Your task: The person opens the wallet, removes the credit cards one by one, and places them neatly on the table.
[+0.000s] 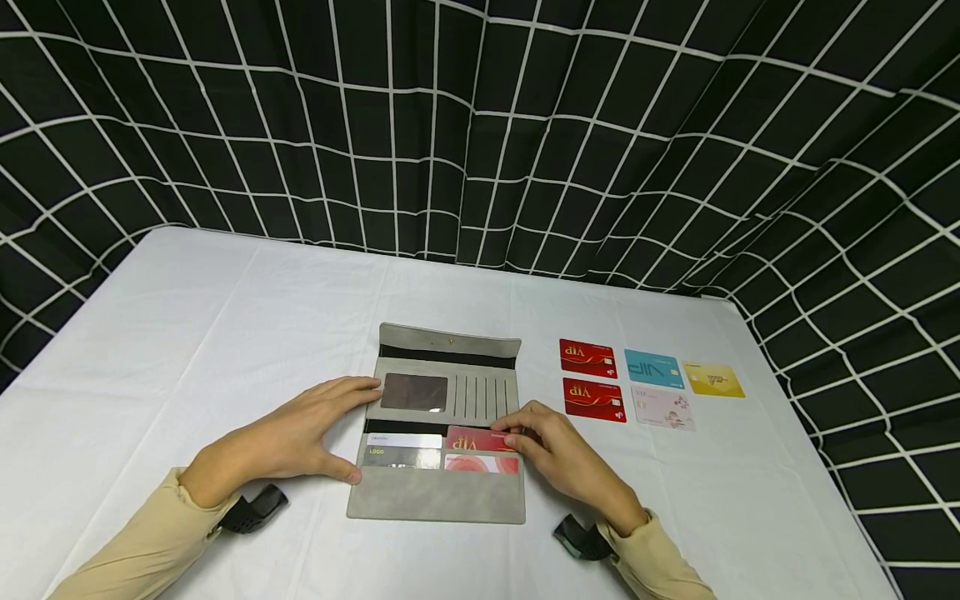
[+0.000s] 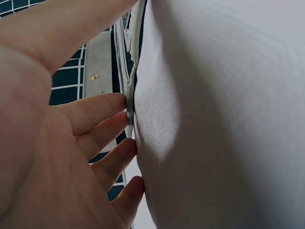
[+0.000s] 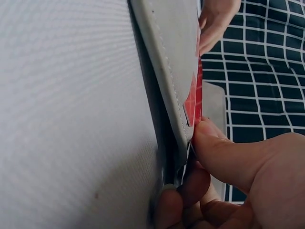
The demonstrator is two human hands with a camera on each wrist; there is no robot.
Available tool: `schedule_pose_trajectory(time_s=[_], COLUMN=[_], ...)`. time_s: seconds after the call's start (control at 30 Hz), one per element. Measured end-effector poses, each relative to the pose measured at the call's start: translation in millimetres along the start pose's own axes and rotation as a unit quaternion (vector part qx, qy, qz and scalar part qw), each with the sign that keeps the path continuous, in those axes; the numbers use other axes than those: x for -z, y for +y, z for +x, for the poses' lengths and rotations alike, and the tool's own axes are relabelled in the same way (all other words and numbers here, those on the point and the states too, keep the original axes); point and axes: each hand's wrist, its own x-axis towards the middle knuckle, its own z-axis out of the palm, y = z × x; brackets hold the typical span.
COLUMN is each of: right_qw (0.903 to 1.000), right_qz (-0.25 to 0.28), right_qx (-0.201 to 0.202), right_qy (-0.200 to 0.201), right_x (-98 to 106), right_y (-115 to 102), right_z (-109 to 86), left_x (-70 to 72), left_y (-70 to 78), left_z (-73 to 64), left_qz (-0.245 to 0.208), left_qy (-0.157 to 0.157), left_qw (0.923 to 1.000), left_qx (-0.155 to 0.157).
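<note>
"How does the right grip stand?"

"Nearly closed. The right hand [image 1: 573, 461] has its thumb and forefinger bent together, pinching the right end of a red VIP card [image 1: 468, 439]. The right wrist view shows more fingers curled at the right edge of the grey wallet [image 1: 435, 497]."

"And the left one?"

"Spread wide. The thumb and fingertips of the left hand [image 1: 288, 437] touch the wallet's left edge, without clasping anything."

"Where exactly is that card?"

"Partly in a pocket on the right of the wallet's near half. Just nearer sits a red-and-white card [image 1: 480, 463]; to the left are a white card [image 1: 405, 440] and, nearer, a dark LOGO card [image 1: 397, 457]."

"What about the far half?"

"A dark window pocket [image 1: 415, 392] on the left, narrow slots [image 1: 482, 398] on the right, and at the far end a flap [image 1: 420, 338] with a small snap. It all lies unfolded on the white tabletop [image 1: 225, 333]."

"Anything further out?"

"To the right, apart from the wallet, lie five loose cards: one red [image 1: 588, 358], a second red [image 1: 594, 400] nearer, then a blue [image 1: 654, 368], a pale pink [image 1: 663, 407] nearer, and a yellow [image 1: 713, 380] furthest right. Beyond the far edge hangs a black cloth [image 1: 502, 146] with white grid lines."
</note>
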Motion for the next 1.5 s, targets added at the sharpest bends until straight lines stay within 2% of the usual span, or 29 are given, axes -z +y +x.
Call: schedule_pose_trajectory(time_s=[0.27, 0.6, 1.03, 1.5], right_qw=[0.9997, 0.9994, 0.9998, 0.9998], right_qz=[-0.003, -0.007, -0.005, -0.013], right_qx=[-0.021, -0.027, -0.012, -0.01], right_qy=[0.007, 0.02, -0.017, 0.007], right_x=[-0.9, -1.7, 2.8, -0.2], right_y=[-1.3, -1.9, 1.5, -0.4], right_z=[1.1, 2.1, -0.7, 1.0], left_x=[-0.9, -1.0, -0.7, 0.0], left_y=[-1.4, -1.9, -1.4, -0.5], left_z=[0.0, -0.3, -0.4, 0.0], left_qz=[0.003, 0.004, 0.004, 0.005], left_qy=[-0.001, -0.002, -0.004, -0.004], left_qw=[1.0, 1.0, 1.0, 1.0], left_qx=[0.001, 0.002, 0.001, 0.003])
